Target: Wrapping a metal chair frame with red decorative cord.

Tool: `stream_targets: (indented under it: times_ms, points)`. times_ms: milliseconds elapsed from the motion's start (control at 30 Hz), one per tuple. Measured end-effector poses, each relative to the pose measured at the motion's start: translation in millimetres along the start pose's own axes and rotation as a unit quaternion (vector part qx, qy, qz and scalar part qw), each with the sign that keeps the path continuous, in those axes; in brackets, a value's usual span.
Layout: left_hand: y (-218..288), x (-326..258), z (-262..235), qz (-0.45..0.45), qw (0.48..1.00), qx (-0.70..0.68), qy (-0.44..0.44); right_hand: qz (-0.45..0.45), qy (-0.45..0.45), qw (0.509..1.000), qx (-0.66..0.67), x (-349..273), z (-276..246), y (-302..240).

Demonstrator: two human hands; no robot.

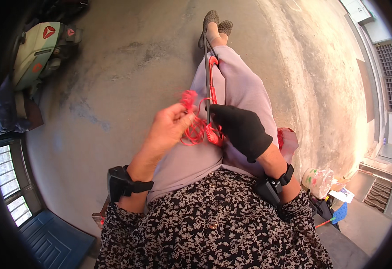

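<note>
With both forearms in over a black floral shirt [205,215], a black wrist unit is strapped on each: left one [119,183], right one [268,190]. Left hand [167,124], bare: thumb and fingers pinched on a bunched part of the red cord [195,131]; its loose loops hang just beside the fingers, above the lap. Right hand [245,127], black glove: fingers curled, tips up against the dark strip [206,85]; can't tell if they grip it or the cord, glove hides the contact. More red winding [214,135] sits just below the gloved fingertips, and another red wrapped stretch [212,74] runs further up beside the strip. Strip goes along the pale lilac trousers [245,80] to the dark woven shoes [211,17], feet crossed. Off the right side: clear plastic bag [318,181], blue swatter-like paddle [339,213]. Left side: blue panel [57,237], barred window [6,168]. Beyond: stained concrete floor [124,71], pale green scooter [37,51] upper left, grated window [388,67] far right.
</note>
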State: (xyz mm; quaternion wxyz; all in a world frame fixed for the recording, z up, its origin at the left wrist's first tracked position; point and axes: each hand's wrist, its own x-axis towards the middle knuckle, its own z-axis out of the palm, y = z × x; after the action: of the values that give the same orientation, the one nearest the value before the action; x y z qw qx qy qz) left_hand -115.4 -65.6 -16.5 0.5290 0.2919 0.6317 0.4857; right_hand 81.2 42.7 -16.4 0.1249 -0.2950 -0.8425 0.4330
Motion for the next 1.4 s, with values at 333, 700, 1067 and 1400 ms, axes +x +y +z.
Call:
stream_targets:
  times_ms: [333,700,1067,1400]
  points:
    - [30.6,10.0,0.3,-0.016,0.933,0.259,-0.251,0.055,-0.085,0.995,-0.004,1.8,-14.5,-7.2]
    - [16.5,-0.8,6.5,0.18,0.955,0.232,0.033,0.107,0.021,0.986,0.128,-1.0,-27.4,-20.6]
    - [55.9,-43.8,29.2,-0.113,0.817,-0.538,-0.175,0.025,-0.031,0.767,0.64,-31.1,-65.2,-79.7]
    - [2.7,-55.8,1.7,-0.157,0.919,-0.353,-0.077,0.121,-0.063,0.99,0.019,-14.0,6.7,-39.3]
